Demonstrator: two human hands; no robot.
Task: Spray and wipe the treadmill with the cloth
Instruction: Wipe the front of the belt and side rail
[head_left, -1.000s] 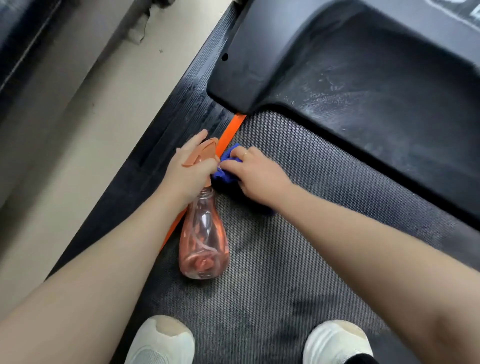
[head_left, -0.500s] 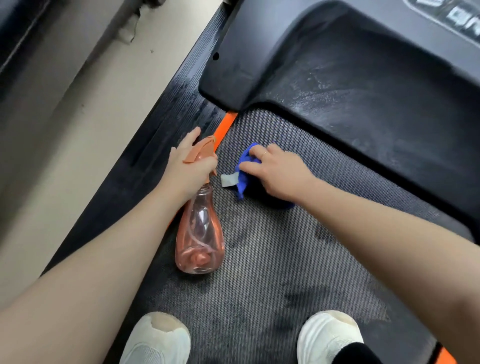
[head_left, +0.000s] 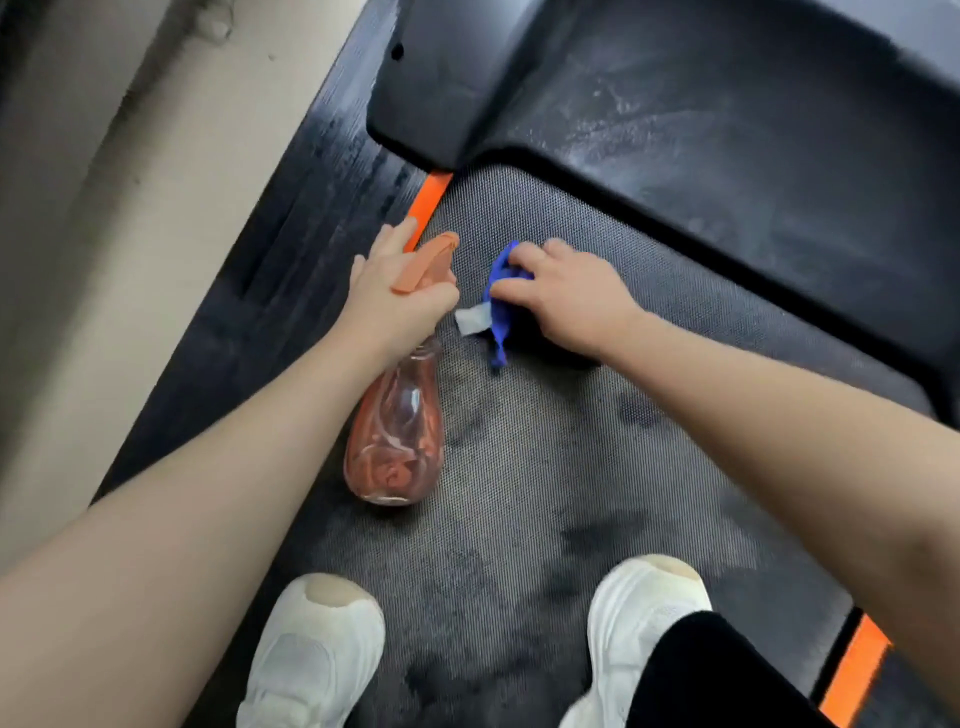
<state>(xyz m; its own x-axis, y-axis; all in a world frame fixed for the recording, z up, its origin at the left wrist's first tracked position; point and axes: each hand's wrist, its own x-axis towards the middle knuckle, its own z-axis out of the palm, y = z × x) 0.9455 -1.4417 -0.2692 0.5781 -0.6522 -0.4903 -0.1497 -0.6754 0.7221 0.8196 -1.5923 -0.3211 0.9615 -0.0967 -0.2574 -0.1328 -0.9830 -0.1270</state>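
Observation:
My left hand (head_left: 395, 296) grips the neck of a clear orange spray bottle (head_left: 397, 431) with an orange trigger head, held above the left side of the grey treadmill belt (head_left: 545, 467). My right hand (head_left: 566, 301) presses a bunched blue cloth (head_left: 498, 296) with a white tag onto the belt, just right of the bottle. Most of the cloth is hidden under the hand. Dark damp patches mark the belt near the hands and the shoes. The black motor cover (head_left: 675, 119) lies beyond the hands and shows smeared streaks.
Two white shoes (head_left: 317, 654) (head_left: 644, 623) stand on the belt near the bottom edge. A black side rail (head_left: 291, 249) with an orange strip (head_left: 426, 202) runs along the belt's left. Beige floor (head_left: 130, 234) lies to the left of the rail.
My right hand has slid the blue cloth rightward across the belt, away from the orange strip and the bottle. The left hand keeps holding the bottle.

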